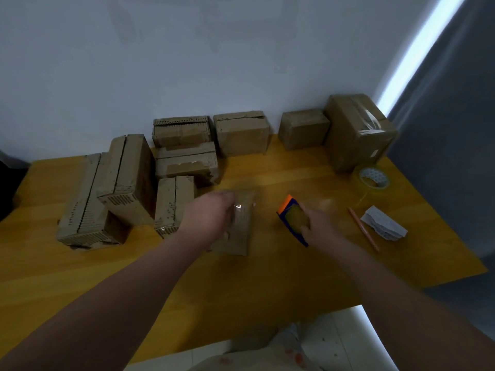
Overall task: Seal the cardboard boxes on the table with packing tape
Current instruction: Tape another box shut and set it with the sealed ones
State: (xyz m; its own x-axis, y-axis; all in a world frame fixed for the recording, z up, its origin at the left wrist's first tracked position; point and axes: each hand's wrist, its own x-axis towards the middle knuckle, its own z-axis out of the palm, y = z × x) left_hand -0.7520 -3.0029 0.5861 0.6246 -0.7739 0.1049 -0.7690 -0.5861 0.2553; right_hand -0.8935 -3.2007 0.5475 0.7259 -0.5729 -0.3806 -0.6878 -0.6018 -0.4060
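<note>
At mid-table: left hand seemingly gripping small box (blurred), right hand clamped round tape dispenser. Risk: box skidding under tape pull.

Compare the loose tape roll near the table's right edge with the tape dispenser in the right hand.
The loose tape roll lies bare on the table, untouched; the tape dispenser is held by the right hand. The roll has no frame and shows a white printed core; the dispenser's tape sits in a blue frame with an orange end. Both hold yellowish tape.
</note>
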